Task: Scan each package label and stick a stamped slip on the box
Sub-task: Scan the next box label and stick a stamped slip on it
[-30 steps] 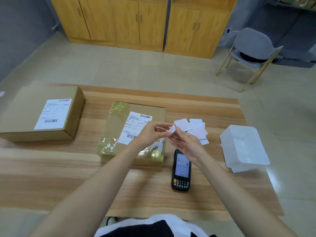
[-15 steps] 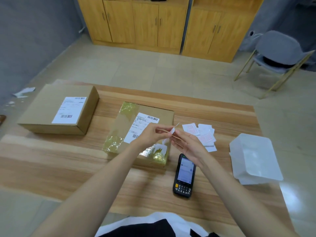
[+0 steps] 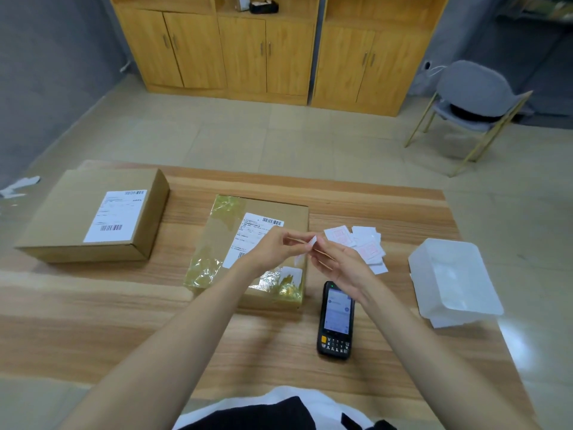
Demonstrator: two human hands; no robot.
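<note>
A taped cardboard box (image 3: 223, 243) with a white barcode label (image 3: 257, 225) lies at the table's middle. My left hand (image 3: 276, 248) and my right hand (image 3: 336, 262) meet above its right edge, both pinching one small white slip (image 3: 311, 242) held edge-on between the fingertips. A pile of red-stamped slips (image 3: 359, 243) lies just right of the box. A black handheld scanner (image 3: 336, 319) with a lit screen rests on the table under my right wrist. A second labelled box (image 3: 93, 215) sits at the far left.
A translucent white plastic tub (image 3: 455, 280) stands near the table's right edge. The wooden table (image 3: 93, 321) stretches out to the left front. Beyond the table are a tiled floor, wooden cabinets (image 3: 263, 51) and a grey chair (image 3: 471, 97).
The slip between my fingertips has turned from face-up to nearly edge-on. My hands stay together over the box's right edge. The camera has tilted up a little.
</note>
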